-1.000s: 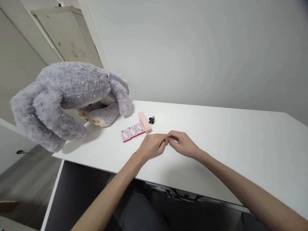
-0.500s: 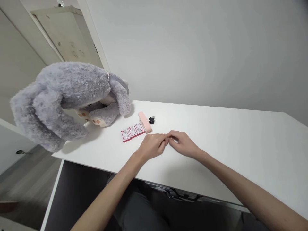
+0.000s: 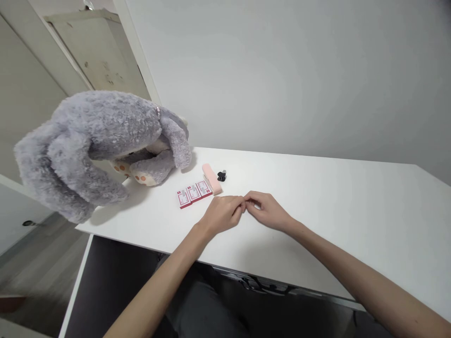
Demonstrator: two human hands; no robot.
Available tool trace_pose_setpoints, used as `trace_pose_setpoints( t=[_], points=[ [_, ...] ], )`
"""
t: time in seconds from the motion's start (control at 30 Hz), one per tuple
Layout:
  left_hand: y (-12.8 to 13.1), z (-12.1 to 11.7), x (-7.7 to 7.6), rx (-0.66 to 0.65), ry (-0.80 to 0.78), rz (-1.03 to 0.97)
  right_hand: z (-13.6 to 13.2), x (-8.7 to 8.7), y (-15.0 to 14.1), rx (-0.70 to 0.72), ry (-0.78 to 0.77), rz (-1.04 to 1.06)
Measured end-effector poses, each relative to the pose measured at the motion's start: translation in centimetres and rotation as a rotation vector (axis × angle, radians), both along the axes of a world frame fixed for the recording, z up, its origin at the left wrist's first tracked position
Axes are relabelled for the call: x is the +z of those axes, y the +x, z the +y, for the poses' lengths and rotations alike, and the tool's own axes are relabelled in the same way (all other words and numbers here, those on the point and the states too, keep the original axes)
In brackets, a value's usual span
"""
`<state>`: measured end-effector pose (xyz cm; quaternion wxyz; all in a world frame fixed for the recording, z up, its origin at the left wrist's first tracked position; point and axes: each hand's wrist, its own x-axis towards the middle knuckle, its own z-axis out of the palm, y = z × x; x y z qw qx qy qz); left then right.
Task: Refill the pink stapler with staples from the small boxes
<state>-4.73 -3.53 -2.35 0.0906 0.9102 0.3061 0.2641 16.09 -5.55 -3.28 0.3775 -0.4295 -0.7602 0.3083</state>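
Observation:
My left hand (image 3: 225, 213) rests on the white tabletop with its fingers curled closed, and nothing shows in it. Its knuckles meet the fingertips of my right hand (image 3: 267, 210), which is also closed, thumb against the bent fingers with a small gap inside the loop. Just beyond the left hand lies a pink stapler (image 3: 212, 179), set at a slant. Touching its left side is a row of three small red-and-white boxes (image 3: 194, 193) with grey marks on top. A black clip (image 3: 221, 176) lies right of the stapler.
A large grey-lilac plush toy (image 3: 109, 122) sits bent over on the left end of the white table (image 3: 334, 202). Behind the table rises a plain wall (image 3: 282, 80). A worn cream cabinet (image 3: 102, 51) stands at the back left. My legs are under the front edge.

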Motion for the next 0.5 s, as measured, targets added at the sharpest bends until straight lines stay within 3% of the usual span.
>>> trace_pose_setpoints(
  t=[0.5],
  points=[
    [0.0,0.0,-0.01,0.01,-0.003,0.019,-0.04,0.06,0.03,-0.001,-0.005,0.0]
  ],
)
